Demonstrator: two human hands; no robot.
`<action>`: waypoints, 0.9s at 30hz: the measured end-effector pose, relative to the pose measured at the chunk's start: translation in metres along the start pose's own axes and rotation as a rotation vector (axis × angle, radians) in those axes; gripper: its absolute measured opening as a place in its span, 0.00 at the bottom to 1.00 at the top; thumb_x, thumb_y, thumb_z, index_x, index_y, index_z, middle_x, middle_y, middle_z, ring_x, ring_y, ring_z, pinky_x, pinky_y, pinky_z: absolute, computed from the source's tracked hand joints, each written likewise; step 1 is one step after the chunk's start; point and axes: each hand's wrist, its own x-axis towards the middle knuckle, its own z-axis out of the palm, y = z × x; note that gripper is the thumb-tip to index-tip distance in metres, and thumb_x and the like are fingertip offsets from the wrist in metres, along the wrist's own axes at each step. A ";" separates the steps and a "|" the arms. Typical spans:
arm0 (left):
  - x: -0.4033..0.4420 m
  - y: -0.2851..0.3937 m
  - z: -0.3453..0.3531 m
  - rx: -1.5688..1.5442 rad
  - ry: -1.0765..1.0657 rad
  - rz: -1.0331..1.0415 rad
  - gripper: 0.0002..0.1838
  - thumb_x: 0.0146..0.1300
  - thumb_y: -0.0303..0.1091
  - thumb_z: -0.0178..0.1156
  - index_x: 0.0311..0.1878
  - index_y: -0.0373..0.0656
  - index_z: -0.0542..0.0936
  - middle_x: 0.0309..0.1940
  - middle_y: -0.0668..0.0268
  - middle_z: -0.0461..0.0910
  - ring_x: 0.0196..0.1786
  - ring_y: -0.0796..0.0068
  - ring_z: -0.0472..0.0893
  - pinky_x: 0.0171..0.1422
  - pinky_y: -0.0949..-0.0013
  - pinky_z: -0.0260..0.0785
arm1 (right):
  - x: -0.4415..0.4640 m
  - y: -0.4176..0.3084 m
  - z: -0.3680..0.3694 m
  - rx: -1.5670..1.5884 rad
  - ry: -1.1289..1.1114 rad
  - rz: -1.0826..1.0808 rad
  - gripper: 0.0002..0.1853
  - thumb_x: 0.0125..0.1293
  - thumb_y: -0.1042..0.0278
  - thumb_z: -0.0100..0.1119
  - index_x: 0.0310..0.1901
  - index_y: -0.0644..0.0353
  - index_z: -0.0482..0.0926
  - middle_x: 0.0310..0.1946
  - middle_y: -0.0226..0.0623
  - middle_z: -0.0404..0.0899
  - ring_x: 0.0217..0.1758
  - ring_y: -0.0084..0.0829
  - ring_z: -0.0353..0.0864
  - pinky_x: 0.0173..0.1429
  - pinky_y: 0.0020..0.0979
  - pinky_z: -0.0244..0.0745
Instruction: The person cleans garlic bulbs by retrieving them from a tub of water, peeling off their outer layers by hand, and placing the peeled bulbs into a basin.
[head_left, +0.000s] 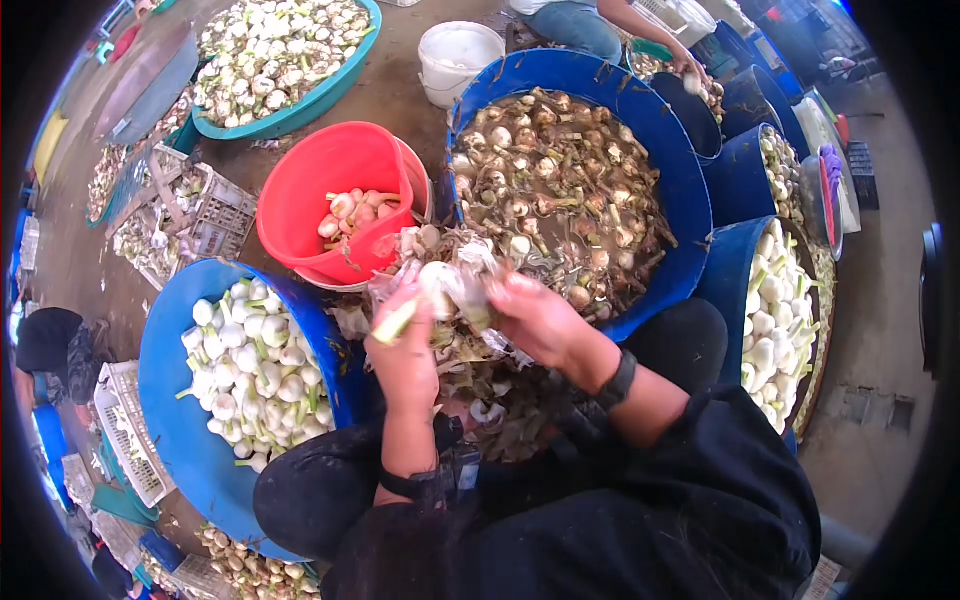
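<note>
My left hand (407,335) is closed around a white garlic bulb (437,288) whose cut green stem pokes out below the fingers. From the other side my right hand (535,318) pinches loose, pale skin (468,296) at the bulb; motion blurs its fingertips. Under both hands lies a heap of peeled-off garlic husks (480,385) between my knees. Just beyond stands a blue tub (700,200) of muddy water with unpeeled garlic. Clean white bulbs (255,345) fill part of the blue tub at my left.
A red bucket (300,190) with a few pinkish bulbs stands ahead left, near a white bucket (460,60). A teal basin (290,125) heaped with garlic is farther back. More white garlic (775,325) is at right. Another person's hand (690,70) reaches among tubs.
</note>
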 end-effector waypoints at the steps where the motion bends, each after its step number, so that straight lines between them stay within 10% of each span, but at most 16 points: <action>1: 0.005 -0.001 -0.005 -0.384 0.006 -0.126 0.14 0.61 0.28 0.56 0.49 0.34 0.73 0.48 0.59 0.76 0.53 0.69 0.74 0.57 0.69 0.67 | -0.005 0.006 -0.008 -0.185 -0.099 -0.089 0.14 0.66 0.64 0.49 0.49 0.61 0.73 0.41 0.32 0.77 0.46 0.23 0.73 0.55 0.26 0.65; 4: 0.014 -0.002 -0.021 -0.829 0.113 -0.425 0.19 0.62 0.43 0.55 0.50 0.41 0.73 0.38 0.67 0.78 0.39 0.79 0.78 0.41 0.76 0.74 | -0.040 -0.002 -0.040 -0.515 -0.163 0.110 0.14 0.64 0.63 0.51 0.48 0.61 0.73 0.45 0.33 0.75 0.47 0.24 0.74 0.54 0.26 0.65; 7: 0.017 -0.012 -0.035 -0.852 0.299 -0.480 0.19 0.62 0.49 0.53 0.45 0.44 0.74 0.31 0.71 0.77 0.29 0.83 0.75 0.31 0.78 0.72 | -0.042 -0.012 -0.036 0.104 -0.261 -0.297 0.13 0.61 0.64 0.54 0.47 0.54 0.71 0.51 0.42 0.73 0.51 0.36 0.74 0.52 0.37 0.69; 11: 0.014 -0.003 -0.037 -0.904 0.249 -0.581 0.16 0.61 0.49 0.54 0.39 0.46 0.75 0.26 0.72 0.75 0.21 0.82 0.71 0.24 0.79 0.66 | -0.032 -0.035 -0.032 0.240 -0.242 -0.287 0.17 0.59 0.61 0.54 0.51 0.51 0.68 0.52 0.48 0.70 0.50 0.45 0.74 0.45 0.45 0.75; 14: 0.016 0.001 -0.038 -0.921 0.296 -0.547 0.13 0.59 0.44 0.55 0.40 0.46 0.75 0.27 0.71 0.76 0.21 0.81 0.72 0.22 0.79 0.66 | -0.027 -0.019 -0.014 -1.534 -0.440 -0.225 0.12 0.59 0.58 0.54 0.41 0.54 0.76 0.36 0.46 0.78 0.36 0.42 0.79 0.37 0.39 0.74; 18: 0.021 -0.017 -0.089 -1.133 0.365 0.075 0.16 0.59 0.40 0.55 0.45 0.39 0.74 0.36 0.64 0.79 0.36 0.73 0.80 0.38 0.71 0.78 | 0.003 -0.026 -0.007 -1.391 -0.204 -0.300 0.11 0.58 0.58 0.56 0.32 0.56 0.79 0.28 0.43 0.79 0.29 0.41 0.79 0.36 0.38 0.73; 20: 0.017 0.036 -0.086 -1.319 0.877 -0.163 0.34 0.61 0.57 0.48 0.55 0.34 0.61 0.43 0.54 0.74 0.44 0.61 0.77 0.49 0.59 0.75 | 0.044 -0.046 -0.035 -1.438 0.102 -0.389 0.09 0.58 0.61 0.55 0.34 0.55 0.81 0.27 0.42 0.80 0.29 0.40 0.80 0.37 0.35 0.75; 27: 0.020 0.014 -0.033 -0.754 0.537 -0.275 0.22 0.59 0.50 0.56 0.47 0.43 0.68 0.35 0.66 0.74 0.35 0.75 0.74 0.38 0.73 0.69 | 0.197 0.013 -0.237 -1.895 0.463 -0.014 0.17 0.55 0.55 0.54 0.39 0.58 0.79 0.41 0.49 0.77 0.47 0.41 0.77 0.49 0.38 0.72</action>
